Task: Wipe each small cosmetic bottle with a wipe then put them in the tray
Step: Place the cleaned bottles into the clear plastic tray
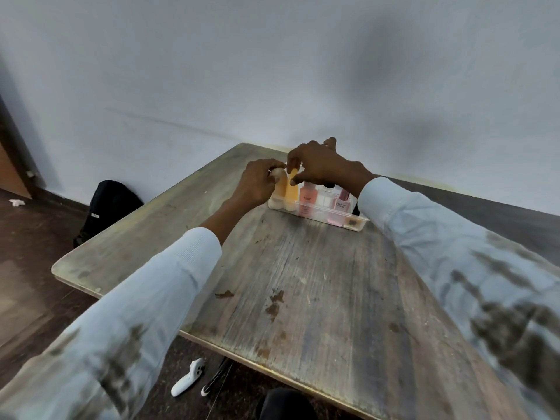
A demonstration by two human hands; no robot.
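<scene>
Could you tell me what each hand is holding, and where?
Right hand pinches the yellow bottle at its top; left hand grips the orange bottle at its cap.

Right hand hides orange bottle cap; sleeves blurred.

I read this as a plain, sparsely furnished room, its use unclear: bare pale wall, worn wooden table, dark floor, black backpack against the wall.

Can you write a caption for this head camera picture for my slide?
Left hand and right hand grip two orange bottles standing in a clear tray.
</scene>
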